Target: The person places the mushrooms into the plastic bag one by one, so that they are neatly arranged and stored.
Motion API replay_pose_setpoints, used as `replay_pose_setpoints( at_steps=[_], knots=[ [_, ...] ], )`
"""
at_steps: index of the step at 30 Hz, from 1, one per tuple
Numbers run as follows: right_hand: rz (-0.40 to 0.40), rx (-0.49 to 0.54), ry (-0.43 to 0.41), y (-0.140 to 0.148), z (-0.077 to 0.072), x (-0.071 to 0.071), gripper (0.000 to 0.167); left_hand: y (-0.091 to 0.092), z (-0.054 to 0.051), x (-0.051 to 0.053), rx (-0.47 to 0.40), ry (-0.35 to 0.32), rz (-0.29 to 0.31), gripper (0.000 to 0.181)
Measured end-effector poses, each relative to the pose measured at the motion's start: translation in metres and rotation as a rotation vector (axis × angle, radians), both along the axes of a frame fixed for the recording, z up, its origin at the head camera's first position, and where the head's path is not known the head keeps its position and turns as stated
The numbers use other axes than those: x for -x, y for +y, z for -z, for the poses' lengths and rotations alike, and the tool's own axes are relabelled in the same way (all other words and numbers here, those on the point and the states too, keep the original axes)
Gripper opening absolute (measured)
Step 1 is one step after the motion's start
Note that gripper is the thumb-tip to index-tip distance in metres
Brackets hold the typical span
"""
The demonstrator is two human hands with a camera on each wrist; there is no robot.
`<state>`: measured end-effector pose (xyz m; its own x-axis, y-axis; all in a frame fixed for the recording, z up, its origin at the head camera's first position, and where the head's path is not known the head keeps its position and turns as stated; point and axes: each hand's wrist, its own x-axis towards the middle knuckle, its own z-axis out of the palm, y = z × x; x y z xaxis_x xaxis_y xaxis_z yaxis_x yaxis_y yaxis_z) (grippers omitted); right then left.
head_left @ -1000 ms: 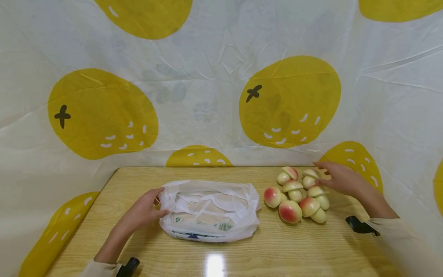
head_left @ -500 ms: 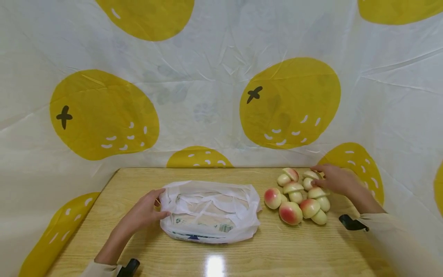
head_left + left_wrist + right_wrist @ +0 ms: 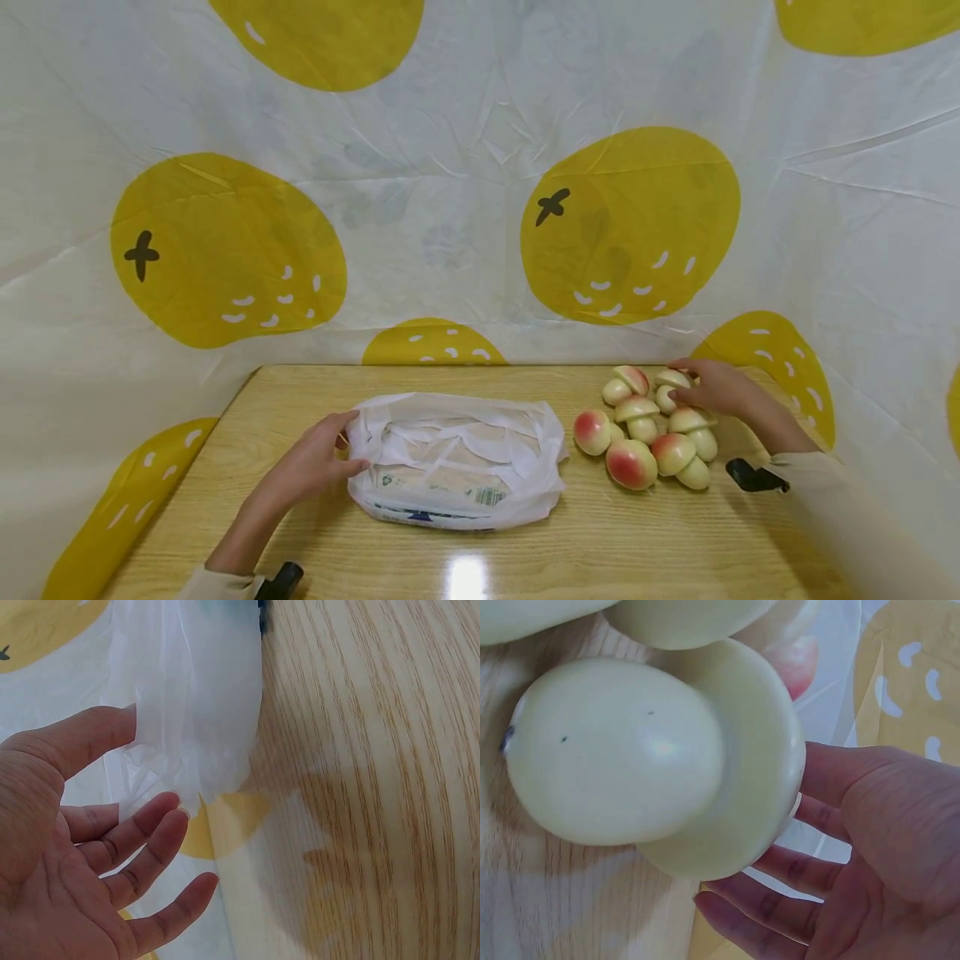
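Observation:
On the wooden table stands a white plastic bag (image 3: pixel 540 450), its mouth facing up and printed paper or a package inside. My left hand (image 3: pixel 311 462) holds the bag's left end between thumb and fingers; in the left wrist view, thin plastic hides the thumb tip. To the right lies a cluster of glossy artificial mushrooms (image 3: pixel 630 464), cream with some red-tinted caps. Around the back-right mushroom (image 3: pixel 667 379) my right hand (image 3: pixel 720 387) curls its fingers and thumb. A nearer mushroom (image 3: pixel 615 750) blocks the fingertips in the right wrist view.
The table (image 3: pixel 300 383) ends against a hanging white cloth (image 3: pixel 450 250) with large yellow fruit prints. Several other mushrooms, among them one with a red cap (image 3: pixel 592 432), lie close together between the bag and the right hand.
My right hand has moved left, its fingers coming over the back-right mushroom. The left hand keeps its place at the bag, and the mushrooms stay where they were.

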<state>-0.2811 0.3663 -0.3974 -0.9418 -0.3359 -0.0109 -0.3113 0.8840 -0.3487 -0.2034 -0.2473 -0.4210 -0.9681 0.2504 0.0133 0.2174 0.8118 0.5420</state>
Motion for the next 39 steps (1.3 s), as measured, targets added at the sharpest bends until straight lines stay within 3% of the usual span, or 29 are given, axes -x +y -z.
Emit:
replay_pose_setpoints(
  at_steps=[22, 39],
  knots=[
    [0.017, 0.156, -0.079, -0.006, 0.005, 0.006, 0.071, 0.001, -0.001, -0.001, 0.0, 0.005, 0.007, 0.082],
    [0.016, 0.262, -0.129, -0.001, 0.01, 0.006, 0.07, 0.001, -0.001, 0.0, 0.0, 0.007, 0.0, 0.08]
  ],
)
